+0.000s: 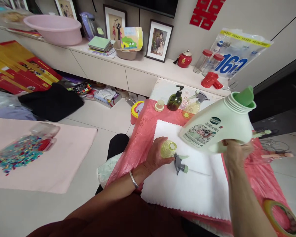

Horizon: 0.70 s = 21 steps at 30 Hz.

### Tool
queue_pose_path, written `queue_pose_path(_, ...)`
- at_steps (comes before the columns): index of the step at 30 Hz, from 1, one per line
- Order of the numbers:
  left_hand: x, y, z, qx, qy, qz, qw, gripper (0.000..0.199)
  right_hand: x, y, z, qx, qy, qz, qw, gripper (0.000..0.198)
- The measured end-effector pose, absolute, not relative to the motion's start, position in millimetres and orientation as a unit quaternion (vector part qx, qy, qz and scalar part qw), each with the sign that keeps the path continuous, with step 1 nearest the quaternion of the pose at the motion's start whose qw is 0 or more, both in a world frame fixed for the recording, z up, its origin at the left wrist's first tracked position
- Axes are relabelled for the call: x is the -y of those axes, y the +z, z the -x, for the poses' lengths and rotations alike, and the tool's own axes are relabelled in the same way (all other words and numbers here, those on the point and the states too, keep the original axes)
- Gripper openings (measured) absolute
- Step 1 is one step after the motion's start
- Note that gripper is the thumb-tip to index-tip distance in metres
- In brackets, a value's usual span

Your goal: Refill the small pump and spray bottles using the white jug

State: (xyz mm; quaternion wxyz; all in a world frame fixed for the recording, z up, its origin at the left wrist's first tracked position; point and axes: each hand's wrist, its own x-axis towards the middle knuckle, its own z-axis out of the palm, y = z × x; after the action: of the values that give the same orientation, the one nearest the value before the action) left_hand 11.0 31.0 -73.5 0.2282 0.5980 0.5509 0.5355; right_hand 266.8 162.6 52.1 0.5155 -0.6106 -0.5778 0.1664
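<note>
My left hand (158, 154) is wrapped round a clear yellowish spray bottle (168, 148) whose neck is uncapped. In my right hand (233, 153) is the handle of a large pale green detergent jug (212, 126), tilted, with a green spout at its open mouth. The jug is raised to the right of the bottle and apart from it. A grey spray trigger head (179, 164) with a thin tube lies on the white cloth (187, 191), just beside my left hand. A pale round cap (159, 105) rests on the red table cover beyond.
A dark green pump bottle (175, 100) and another spray bottle (193, 107) stand at the table's back. A tape roll (282, 217) lies at the right front. Small colourful pieces (22, 149) are spread on a pink sheet at left. Behind, a cabinet holds photo frames and a pink basin (54, 29).
</note>
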Motion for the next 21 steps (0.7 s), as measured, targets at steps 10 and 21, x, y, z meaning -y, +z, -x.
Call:
queue_pose_path(10,-32.0,-72.9,-11.0,-0.553,0.526,-0.609,0.217,0.093,-162.5,6.8,-252.4,0.576,0.211,0.623,0.486,0.035)
queue_pose_path(21,-32.4,-76.3,-12.2,-0.56,0.528,-0.605,0.204,0.093,-51.7,18.3,-278.6,0.753,0.177,0.598,0.209,0.046)
